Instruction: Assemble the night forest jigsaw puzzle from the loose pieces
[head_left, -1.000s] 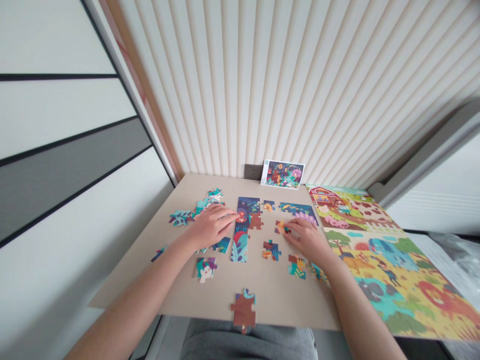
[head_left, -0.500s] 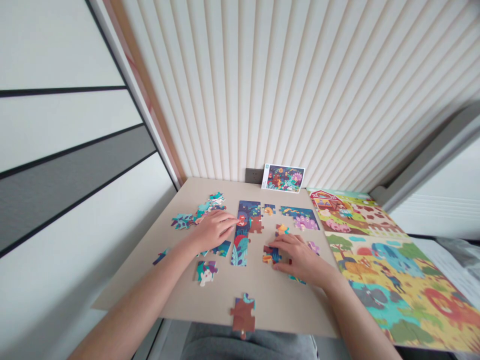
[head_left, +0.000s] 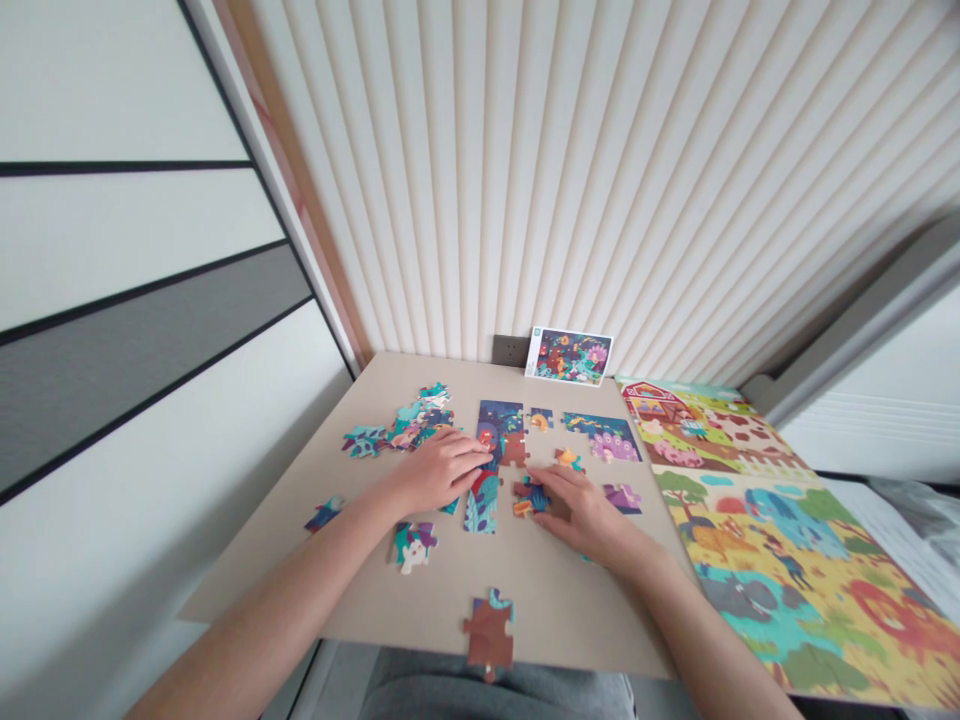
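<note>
Puzzle section (head_left: 482, 508) joined; loose pieces (head_left: 490, 637) unplaced.
Left hand (head_left: 437, 470) rests on the section, fingers extended; right hand (head_left: 579, 508) touches a blue-brown piece (head_left: 531, 499), grip indeterminable.

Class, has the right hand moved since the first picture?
Yes: judged against the wall socket, the right hand has shifted left and lower in view.

Behind the beige table (head_left: 570, 615) I see a cream wall (head_left: 450, 180) with vertical ridges (head_left: 570, 150) and a dark socket (head_left: 510, 350); on my left there are white panels (head_left: 112, 80) with black strips (head_left: 127, 167)
</note>
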